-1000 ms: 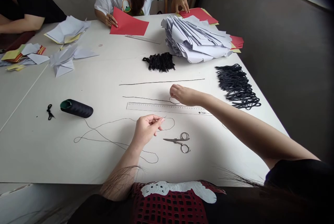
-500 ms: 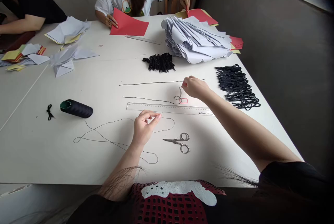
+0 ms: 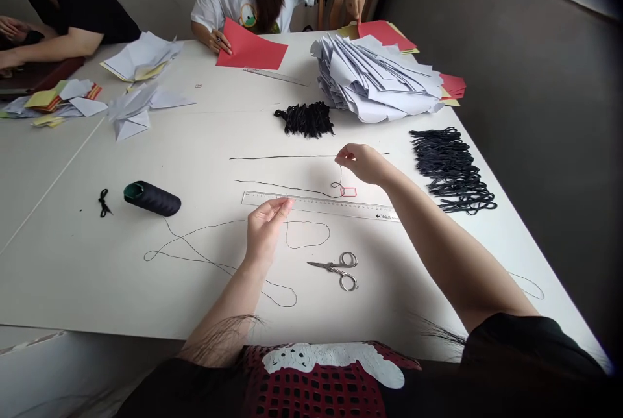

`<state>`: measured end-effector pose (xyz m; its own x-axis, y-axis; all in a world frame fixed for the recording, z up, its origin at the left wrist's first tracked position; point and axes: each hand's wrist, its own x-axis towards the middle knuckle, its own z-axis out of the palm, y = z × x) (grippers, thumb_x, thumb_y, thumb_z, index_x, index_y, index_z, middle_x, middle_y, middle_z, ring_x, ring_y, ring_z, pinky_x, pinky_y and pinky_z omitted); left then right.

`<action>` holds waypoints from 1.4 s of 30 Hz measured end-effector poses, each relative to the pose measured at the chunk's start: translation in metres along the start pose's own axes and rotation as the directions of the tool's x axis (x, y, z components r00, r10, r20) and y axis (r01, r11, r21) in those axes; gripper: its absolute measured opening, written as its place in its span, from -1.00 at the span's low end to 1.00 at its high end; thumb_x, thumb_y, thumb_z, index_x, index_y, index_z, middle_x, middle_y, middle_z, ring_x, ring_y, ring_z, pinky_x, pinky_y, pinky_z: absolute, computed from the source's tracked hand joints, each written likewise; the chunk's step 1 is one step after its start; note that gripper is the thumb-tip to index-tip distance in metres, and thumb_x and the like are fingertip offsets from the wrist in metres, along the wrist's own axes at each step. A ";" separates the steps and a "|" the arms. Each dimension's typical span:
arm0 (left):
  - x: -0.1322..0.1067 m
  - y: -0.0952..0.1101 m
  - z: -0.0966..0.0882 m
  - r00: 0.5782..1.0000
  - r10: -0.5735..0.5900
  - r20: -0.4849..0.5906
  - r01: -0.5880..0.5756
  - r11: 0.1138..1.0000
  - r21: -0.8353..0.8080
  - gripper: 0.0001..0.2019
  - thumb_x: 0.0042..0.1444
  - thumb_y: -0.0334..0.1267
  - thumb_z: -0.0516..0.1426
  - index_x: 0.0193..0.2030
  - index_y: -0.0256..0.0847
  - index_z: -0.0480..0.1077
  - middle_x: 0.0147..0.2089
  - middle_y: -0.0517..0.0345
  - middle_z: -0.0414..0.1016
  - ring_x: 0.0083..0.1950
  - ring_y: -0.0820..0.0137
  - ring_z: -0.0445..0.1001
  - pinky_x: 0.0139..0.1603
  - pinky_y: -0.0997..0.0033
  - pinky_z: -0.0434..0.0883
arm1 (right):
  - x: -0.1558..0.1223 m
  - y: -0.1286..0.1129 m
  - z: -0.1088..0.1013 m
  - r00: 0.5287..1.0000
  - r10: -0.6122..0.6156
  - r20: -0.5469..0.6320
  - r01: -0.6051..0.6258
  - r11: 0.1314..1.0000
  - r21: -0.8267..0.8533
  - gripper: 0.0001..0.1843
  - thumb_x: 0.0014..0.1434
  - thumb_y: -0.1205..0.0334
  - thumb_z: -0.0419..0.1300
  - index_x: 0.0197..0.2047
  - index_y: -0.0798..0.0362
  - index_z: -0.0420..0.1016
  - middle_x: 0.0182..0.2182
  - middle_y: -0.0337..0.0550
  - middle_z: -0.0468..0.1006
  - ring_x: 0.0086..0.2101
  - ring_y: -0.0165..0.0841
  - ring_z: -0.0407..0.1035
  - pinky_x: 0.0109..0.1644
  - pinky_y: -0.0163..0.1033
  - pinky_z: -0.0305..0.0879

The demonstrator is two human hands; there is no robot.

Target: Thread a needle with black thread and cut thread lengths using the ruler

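My left hand (image 3: 265, 231) hovers just below a clear ruler (image 3: 321, 205), fingertips pinched on the end of a black thread (image 3: 214, 239) that trails in loops back to a dark spool (image 3: 152, 198). My right hand (image 3: 363, 163) is raised above the ruler's right part, pinching the end of a cut piece of black thread (image 3: 287, 189) that hangs down to the table beside a small red-outlined tag (image 3: 349, 192). Another straight cut thread (image 3: 282, 157) lies further back. Small scissors (image 3: 337, 268) rest on the white table (image 3: 97, 275) between my arms.
Two heaps of black thread loops lie at the back centre (image 3: 305, 119) and at the right (image 3: 450, 169). A tall stack of folded white paper (image 3: 377, 80) stands behind. Across the table a person holds red paper (image 3: 250, 51); another person's arm (image 3: 53, 51) rests at left.
My right hand has lifted off the table and drawn back right, raising the end of the cut thread. My left hand has moved up toward the ruler with its thread end.
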<state>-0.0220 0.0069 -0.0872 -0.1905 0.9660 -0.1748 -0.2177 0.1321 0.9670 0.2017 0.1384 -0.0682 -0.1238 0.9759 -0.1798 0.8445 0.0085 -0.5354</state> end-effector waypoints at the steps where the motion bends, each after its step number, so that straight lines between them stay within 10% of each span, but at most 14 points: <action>1: 0.002 0.004 0.001 1.000 -0.002 0.007 0.002 1.000 -0.016 -0.78 0.00 -0.13 0.33 -0.27 -0.22 0.57 -0.17 0.04 0.63 0.00 0.31 0.55 0.20 0.21 0.36 | -0.007 -0.004 -0.004 0.999 -0.043 -0.033 0.045 0.997 0.064 -0.78 0.31 0.18 0.09 -0.12 0.10 0.48 -0.20 -0.05 0.56 -0.35 -0.39 0.36 -0.31 -0.28 0.26; 8: 0.016 0.046 0.035 0.982 0.088 0.167 -0.058 0.983 -0.176 -0.85 0.03 -0.19 0.33 -0.30 -0.20 0.57 -0.18 0.10 0.65 -0.01 0.38 0.57 0.20 0.31 0.35 | -0.077 -0.051 -0.030 0.905 -0.328 -0.272 0.422 0.602 0.677 -0.74 0.04 0.14 0.41 -0.38 0.08 0.43 -0.46 -0.19 0.52 -0.45 -0.43 0.38 -0.41 -0.28 0.31; 12: 0.012 0.061 0.058 0.950 0.002 0.312 0.110 0.934 -0.340 -0.83 0.03 -0.14 0.34 -0.31 -0.18 0.58 -0.20 0.13 0.65 -0.07 0.37 0.59 0.10 0.34 0.40 | -0.101 -0.068 -0.029 0.873 -0.316 -0.373 0.479 0.406 0.778 -0.64 -0.06 0.08 0.49 -0.41 0.04 0.42 -0.48 -0.23 0.54 -0.45 -0.40 0.46 -0.36 -0.25 0.45; 18: 0.004 0.059 0.060 0.840 -0.242 0.485 0.444 0.821 -0.360 -0.81 0.00 -0.14 0.36 -0.27 -0.18 0.62 -0.22 0.12 0.66 -0.16 0.34 0.62 -0.02 0.36 0.48 | -0.104 -0.066 -0.017 0.891 -0.073 -0.449 0.428 0.465 0.775 -0.65 -0.10 0.11 0.52 -0.37 0.04 0.47 -0.44 -0.20 0.58 -0.41 -0.38 0.50 -0.37 -0.26 0.46; 23: 0.003 0.058 0.052 0.889 -0.181 0.420 0.296 0.928 -0.226 -0.74 -0.06 -0.07 0.40 -0.31 -0.19 0.63 -0.28 0.07 0.66 -0.27 0.34 0.63 -0.11 0.34 0.51 | -0.108 -0.065 -0.018 0.928 -0.062 -0.368 0.342 0.536 0.772 -0.66 -0.10 0.08 0.51 -0.41 0.08 0.51 -0.48 -0.19 0.57 -0.51 -0.43 0.44 -0.48 -0.30 0.41; 34: 0.005 0.062 0.044 0.880 -0.160 0.448 0.194 0.981 -0.031 -0.75 -0.03 -0.05 0.37 -0.32 -0.19 0.64 -0.32 0.04 0.65 -0.36 0.39 0.59 -0.24 0.37 0.51 | -0.101 -0.059 -0.013 0.984 -0.132 -0.122 0.161 0.341 0.926 -0.65 -0.15 0.16 0.54 -0.42 0.11 0.49 -0.55 -0.25 0.55 -0.66 -0.53 0.33 -0.61 -0.37 0.31; 42: 0.005 0.064 0.042 0.882 -0.074 0.465 0.052 0.997 0.061 -0.79 0.03 -0.05 0.33 -0.38 -0.14 0.65 -0.41 0.08 0.61 -0.57 0.56 0.25 -0.58 0.46 0.12 | -0.104 -0.062 -0.009 0.984 -0.124 -0.129 0.160 0.287 0.945 -0.62 -0.14 0.19 0.53 -0.37 0.09 0.43 -0.51 -0.26 0.54 -0.62 -0.56 0.29 -0.68 -0.45 0.14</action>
<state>0.0030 0.0291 -0.0184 0.2934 0.9458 -0.1395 -0.1689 0.1949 0.9662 0.1671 0.0380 -0.0088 -0.1595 0.9872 -0.0038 -0.2698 -0.0473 -0.9618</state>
